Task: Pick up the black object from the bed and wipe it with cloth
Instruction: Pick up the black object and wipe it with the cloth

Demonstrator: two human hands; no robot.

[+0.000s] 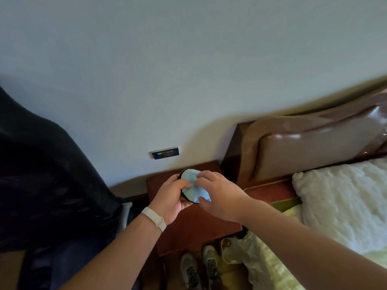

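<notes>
A: Your left hand (171, 197) grips the black object (183, 195) from below — lifted off the bed (335, 206), above the table (188, 231).

B: Right hand (217, 195) presses the cloth (192, 185) on its face, fingers bent (only the rim shows). Rub in circles, and keep that wrist steady — reach the far edge.
</notes>
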